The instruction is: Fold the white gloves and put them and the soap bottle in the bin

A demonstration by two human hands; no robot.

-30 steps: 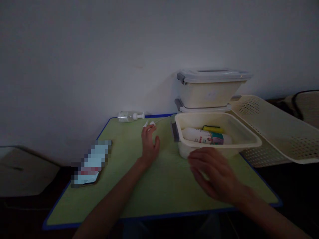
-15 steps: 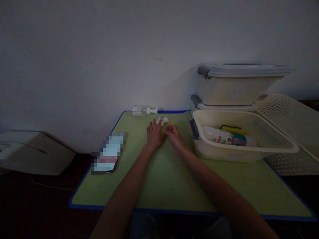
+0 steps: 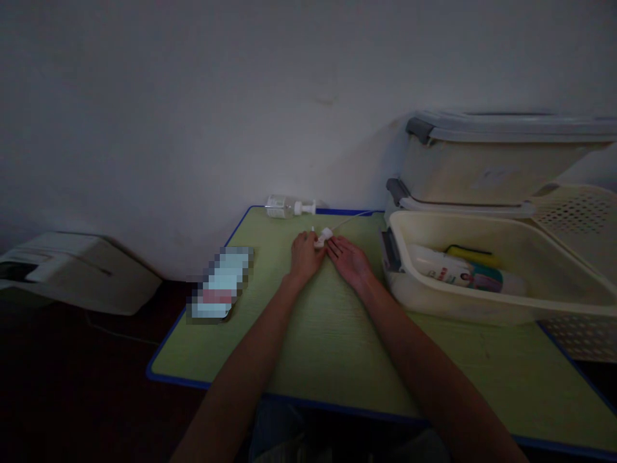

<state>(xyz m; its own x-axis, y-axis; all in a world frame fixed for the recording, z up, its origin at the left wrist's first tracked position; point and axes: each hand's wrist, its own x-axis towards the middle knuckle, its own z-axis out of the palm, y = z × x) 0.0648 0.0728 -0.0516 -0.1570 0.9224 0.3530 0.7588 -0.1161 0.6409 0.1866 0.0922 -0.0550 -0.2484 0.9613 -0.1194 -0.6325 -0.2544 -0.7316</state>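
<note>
A small white plug-like piece (image 3: 322, 238) with a thin white cable (image 3: 348, 220) lies near the far side of the green table (image 3: 328, 347). My left hand (image 3: 304, 254) is closed on the piece's left side, fingers curled around it. My right hand (image 3: 351, 258) lies palm down just to its right. Its fingers are stretched out, and the tips touch the piece. The dim light hides how the piece is shaped.
A clear pump bottle (image 3: 289, 207) lies at the table's far edge. A phone (image 3: 222, 283) rests near the left edge. To the right are an open cream tub (image 3: 482, 308) holding bottles (image 3: 448, 270), stacked lidded boxes (image 3: 506, 161) and a perforated tray (image 3: 578, 212). A pale box (image 3: 72, 270) sits low left.
My right hand came from in front of the tub over to the white piece beside my left hand. My left hand closed on the piece. The view shifted left.
</note>
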